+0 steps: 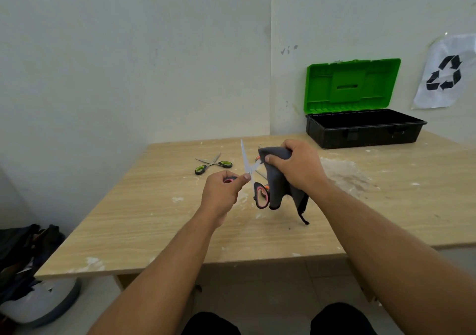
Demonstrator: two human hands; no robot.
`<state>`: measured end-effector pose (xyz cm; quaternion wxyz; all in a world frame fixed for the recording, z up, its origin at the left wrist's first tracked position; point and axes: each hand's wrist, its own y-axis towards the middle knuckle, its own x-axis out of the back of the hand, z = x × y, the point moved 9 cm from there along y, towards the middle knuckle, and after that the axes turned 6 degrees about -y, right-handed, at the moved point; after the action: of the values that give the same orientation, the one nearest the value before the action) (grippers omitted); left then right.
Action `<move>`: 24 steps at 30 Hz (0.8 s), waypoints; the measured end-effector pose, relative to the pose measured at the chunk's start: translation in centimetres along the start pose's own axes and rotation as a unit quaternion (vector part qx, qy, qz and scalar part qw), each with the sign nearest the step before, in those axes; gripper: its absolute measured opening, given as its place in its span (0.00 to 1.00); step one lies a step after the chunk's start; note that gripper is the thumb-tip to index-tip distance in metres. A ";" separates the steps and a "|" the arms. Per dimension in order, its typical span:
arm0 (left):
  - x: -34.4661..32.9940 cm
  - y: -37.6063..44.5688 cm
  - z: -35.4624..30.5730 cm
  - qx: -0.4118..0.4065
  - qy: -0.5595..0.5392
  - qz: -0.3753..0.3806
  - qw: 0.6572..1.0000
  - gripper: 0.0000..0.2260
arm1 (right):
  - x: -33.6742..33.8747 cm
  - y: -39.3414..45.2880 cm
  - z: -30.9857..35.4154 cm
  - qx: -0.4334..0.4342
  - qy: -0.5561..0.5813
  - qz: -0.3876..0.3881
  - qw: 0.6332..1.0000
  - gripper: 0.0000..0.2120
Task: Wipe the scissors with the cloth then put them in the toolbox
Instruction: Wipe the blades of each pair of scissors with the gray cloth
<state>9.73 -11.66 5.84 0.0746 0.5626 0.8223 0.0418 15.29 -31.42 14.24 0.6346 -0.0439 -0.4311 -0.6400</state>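
Above the table's (154, 231) middle, the left hand (222, 193) pinches one handle of the opened pink-handled scissors (253, 180), free blade pointing to twelve o'clock. At its three o'clock, the right hand (296, 165) clutches the grey cloth (278, 187), apparently wrapped around the other blade. Toolbox (365, 131) sits open at two o'clock, nearer the right hand. No readable writing, only a recycling symbol on paper (444, 75).

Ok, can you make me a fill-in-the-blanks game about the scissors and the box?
1. The toolbox lid is ____.
2. The right hand holds a grey ____.
3. The scissors lying on the table have ____ handles.
4. The left hand holds the pink-handled scissors with their blades ____.

Missing words: open; cloth; green; open
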 end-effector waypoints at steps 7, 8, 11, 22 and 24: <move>-1.0 -0.2 -0.7 -0.019 0.012 0.014 1.000 0.12 | -2.3 -0.6 0.7 0.014 0.004 0.089 0.996 0.15; -0.9 -0.2 -0.7 -0.020 0.016 0.015 1.000 0.12 | -2.0 -0.4 0.3 0.002 0.001 0.081 0.997 0.16; -0.5 -0.4 -0.4 -0.023 0.040 0.018 0.999 0.13 | -0.6 0.2 -1.3 -0.039 0.001 0.033 0.999 0.19; -0.6 -0.2 0.7 0.054 -0.091 0.054 0.993 0.12 | -1.6 -0.8 -4.7 -0.209 0.313 0.117 0.919 0.12; -1.2 -0.2 0.8 0.079 -0.124 0.062 0.987 0.12 | -3.7 -2.2 -3.6 -0.203 0.331 0.218 0.895 0.18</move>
<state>10.13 -12.81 5.12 0.1286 0.6178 0.7707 -0.0882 15.88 -31.16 8.68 0.8413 -0.0497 -0.0361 -0.5370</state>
